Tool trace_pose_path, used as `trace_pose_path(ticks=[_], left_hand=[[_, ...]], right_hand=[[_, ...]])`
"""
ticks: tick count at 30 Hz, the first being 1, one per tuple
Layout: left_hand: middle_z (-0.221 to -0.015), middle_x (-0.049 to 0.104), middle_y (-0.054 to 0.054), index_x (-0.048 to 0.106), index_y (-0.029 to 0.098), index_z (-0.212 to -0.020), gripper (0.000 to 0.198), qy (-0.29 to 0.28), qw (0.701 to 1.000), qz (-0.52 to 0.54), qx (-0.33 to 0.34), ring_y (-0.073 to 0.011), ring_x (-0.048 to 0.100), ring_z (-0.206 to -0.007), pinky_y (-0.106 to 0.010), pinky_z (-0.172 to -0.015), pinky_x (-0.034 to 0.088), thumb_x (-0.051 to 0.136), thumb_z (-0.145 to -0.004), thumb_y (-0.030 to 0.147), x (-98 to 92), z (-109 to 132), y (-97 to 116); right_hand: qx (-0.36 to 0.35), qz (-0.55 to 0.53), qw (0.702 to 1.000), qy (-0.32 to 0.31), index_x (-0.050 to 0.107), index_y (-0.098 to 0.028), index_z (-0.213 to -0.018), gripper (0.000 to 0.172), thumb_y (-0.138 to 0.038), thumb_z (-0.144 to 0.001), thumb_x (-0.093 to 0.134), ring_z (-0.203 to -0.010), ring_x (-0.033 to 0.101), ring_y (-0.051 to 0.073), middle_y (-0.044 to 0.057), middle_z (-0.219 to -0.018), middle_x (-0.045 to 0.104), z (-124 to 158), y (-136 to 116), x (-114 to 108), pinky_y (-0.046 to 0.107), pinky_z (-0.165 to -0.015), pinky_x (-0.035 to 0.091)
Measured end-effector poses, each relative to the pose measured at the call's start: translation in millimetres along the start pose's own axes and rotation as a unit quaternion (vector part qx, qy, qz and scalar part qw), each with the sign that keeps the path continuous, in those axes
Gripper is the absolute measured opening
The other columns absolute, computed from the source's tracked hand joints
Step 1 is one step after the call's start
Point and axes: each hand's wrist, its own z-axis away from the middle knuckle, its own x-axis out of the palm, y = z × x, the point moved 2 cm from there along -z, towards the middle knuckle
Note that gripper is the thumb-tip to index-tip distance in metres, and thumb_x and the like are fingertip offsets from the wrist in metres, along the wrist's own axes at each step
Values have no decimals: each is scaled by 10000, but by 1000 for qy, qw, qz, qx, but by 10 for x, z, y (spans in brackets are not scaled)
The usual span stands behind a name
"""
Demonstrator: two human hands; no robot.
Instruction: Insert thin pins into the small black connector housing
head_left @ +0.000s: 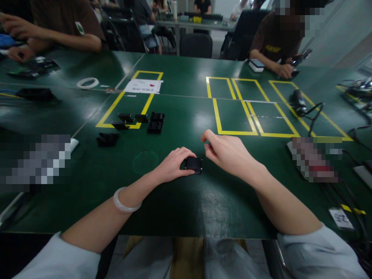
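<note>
My left hand [174,166] pinches a small black rectangular block [194,164] against the green table, thumb at the near side and fingers at the far side. Small bright studs show at the block's corners. Just right of it, my right hand [225,151] is closed in a pinch, with a thin dark rod [203,155] running from the fingertips toward the block's right edge. Most of that rod is hidden by the fingers. Beyond my left hand lie several other black parts: a larger black piece [156,123], small upright blocks [141,118] and a dark part [107,139].
Yellow tape outlines [236,134] mark the table. A white paper sign [143,86] and a white tape roll [87,83] lie farther back. Cabled devices [299,101] stand at the right. Two people [283,38] sit across the table, one holding a dark device.
</note>
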Motion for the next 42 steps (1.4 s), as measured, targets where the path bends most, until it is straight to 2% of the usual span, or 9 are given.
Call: trace_pose_path(ticks=[8,16,20,26,33,38,42], left_hand=[[-1185,592,-63,533,253,-1262,424,3,1000,-25,16,-249,534,-1084,-376,-922,403,609,-894,449,10,26,10],[-1164,597,-72,520,239,-1301,449,0,998,-63,23,-251,535,-1049,-376,-907,401,585,-911,451,12,34,8],[-1164,595,-76,519,230,-1298,449,-3,998,-66,24,-252,531,-1050,-380,-914,401,582,-913,453,17,30,-4],[-1176,591,-73,516,248,-1314,457,1,998,-57,24,-248,534,-1062,-379,-917,396,583,-913,457,23,33,-3],[-1164,593,-72,521,248,-1307,445,-1,998,-52,23,-249,535,-1057,-374,-908,401,579,-915,450,15,32,1],[-1160,597,-72,519,259,-1315,457,1,998,-53,23,-251,540,-1052,-379,-907,398,579,-911,464,25,33,-10],[-1174,596,-69,521,258,-1314,450,0,998,-53,22,-247,535,-1064,-377,-913,397,588,-911,447,25,33,-10]], right_hand=[[-1,-4,1000,-3,535,-191,-1072,243,-241,-926,347,-621,595,137,22,-788,696,4,11,-3,254,-558,258],[-13,3,1000,-2,533,-185,-1057,236,-240,-928,343,-617,593,140,22,-777,686,15,0,-9,260,-543,241],[-19,-1,1000,0,535,-188,-1049,217,-227,-919,365,-662,603,137,29,-833,693,16,-16,-15,258,-558,250],[-3,37,999,-7,561,-190,-989,303,-363,-988,312,-638,603,149,39,-771,694,-9,11,9,266,-548,223],[-8,3,1000,9,522,-178,-1116,256,-256,-947,346,-660,618,145,28,-801,695,8,-12,-1,255,-565,267],[7,41,999,-18,571,-179,-1004,345,-408,-990,312,-667,620,163,49,-769,696,-8,-2,3,264,-561,243],[7,35,999,-7,565,-185,-1036,269,-307,-979,331,-655,619,153,36,-782,699,-5,6,7,262,-554,240]])
